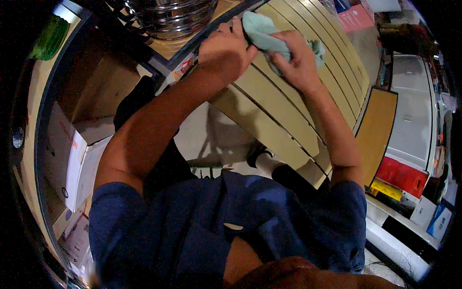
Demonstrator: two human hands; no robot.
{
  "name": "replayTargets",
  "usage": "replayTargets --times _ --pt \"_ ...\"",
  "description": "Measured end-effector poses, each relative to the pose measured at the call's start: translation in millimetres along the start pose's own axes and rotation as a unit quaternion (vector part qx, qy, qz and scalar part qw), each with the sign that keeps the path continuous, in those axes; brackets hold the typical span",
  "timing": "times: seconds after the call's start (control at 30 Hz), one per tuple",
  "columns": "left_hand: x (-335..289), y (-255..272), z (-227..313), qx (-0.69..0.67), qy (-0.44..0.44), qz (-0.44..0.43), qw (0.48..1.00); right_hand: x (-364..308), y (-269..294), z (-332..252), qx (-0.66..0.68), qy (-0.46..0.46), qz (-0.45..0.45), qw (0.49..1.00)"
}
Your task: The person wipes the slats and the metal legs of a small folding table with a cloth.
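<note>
In my right hand (298,62) is a pale green cloth (260,31), bunched under the fingers and pressed against a yellowish slatted tabletop (274,108). Part of the cloth sticks out past the hand on both sides. My left hand (225,50) grips the left edge of this tabletop, its thumb lying on the slats close to the cloth. The undersides of its fingers are hidden.
Stacked shiny metal bowls (173,17) stand on a wooden surface beyond my left hand. Cardboard boxes (79,159) fill a shelf at left. To the right are a brown board (378,132), a white storage unit (409,115) and a red package (402,176).
</note>
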State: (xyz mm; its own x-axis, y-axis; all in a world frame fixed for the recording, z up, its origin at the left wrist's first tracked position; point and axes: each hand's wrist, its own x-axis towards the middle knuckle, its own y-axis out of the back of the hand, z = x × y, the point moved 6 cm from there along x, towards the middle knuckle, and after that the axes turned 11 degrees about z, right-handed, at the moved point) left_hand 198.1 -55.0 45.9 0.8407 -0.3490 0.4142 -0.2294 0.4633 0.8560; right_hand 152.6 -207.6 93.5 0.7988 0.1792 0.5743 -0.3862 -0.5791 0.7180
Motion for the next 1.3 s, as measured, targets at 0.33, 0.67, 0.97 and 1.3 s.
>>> replayTargets --times 0.33,0.67,0.97,1.3 --pt "2 -3 1 0.014 0.024 -0.018 0.999 -35 146 262 -0.49 -0.326 0.04 0.808" --pt "5 -8 -5 0.0 0.013 0.005 1.0 100 -37 131 -0.236 -0.097 0.072 0.964" --pt "0 -4 6 0.029 -0.001 0.025 0.999 9 143 340 -0.424 -0.432 -0.022 0.795" --pt "7 -25 -9 0.046 -0.057 0.057 0.996 93 2 180 -0.398 -0.118 0.018 0.91"
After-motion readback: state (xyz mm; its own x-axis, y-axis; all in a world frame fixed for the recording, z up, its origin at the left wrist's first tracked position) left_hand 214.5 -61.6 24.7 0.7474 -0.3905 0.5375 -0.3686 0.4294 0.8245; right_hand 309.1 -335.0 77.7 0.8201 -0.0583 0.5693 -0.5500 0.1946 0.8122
